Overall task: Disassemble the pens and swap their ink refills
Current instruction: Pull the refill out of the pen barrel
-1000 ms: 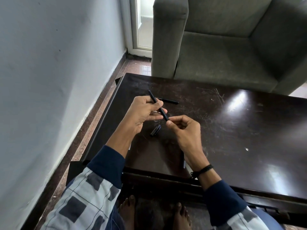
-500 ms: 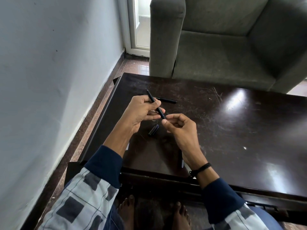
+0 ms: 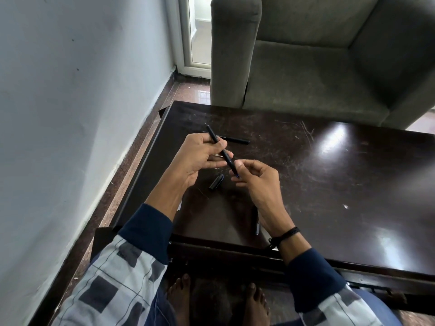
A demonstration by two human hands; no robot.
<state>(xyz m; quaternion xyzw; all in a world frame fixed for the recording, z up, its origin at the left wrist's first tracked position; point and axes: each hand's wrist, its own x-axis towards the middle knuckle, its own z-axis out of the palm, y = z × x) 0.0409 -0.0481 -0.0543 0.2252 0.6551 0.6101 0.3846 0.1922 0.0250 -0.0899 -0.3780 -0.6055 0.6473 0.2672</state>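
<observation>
My left hand point(image 3: 200, 156) grips a thin black pen barrel point(image 3: 223, 152) slanted over the dark table point(image 3: 329, 184). My right hand point(image 3: 256, 182) pinches the barrel's lower tip, where a bit of blue shows. A black pen cap point(image 3: 216, 182) lies on the table just below the two hands. A second black pen point(image 3: 235, 140) lies flat beyond my left hand, partly hidden by it. Another slim pen part point(image 3: 255, 220) lies near the front edge, half hidden by my right wrist.
A grey armchair point(image 3: 317, 67) stands against the table's far edge. A pale wall point(image 3: 70, 114) runs close along the left, with a strip of floor between it and the table. My bare feet point(image 3: 211, 302) are under the table's front edge.
My right hand's fingers have spread a little at the pen tip. The barrel has stayed in my left hand at about the same slant.
</observation>
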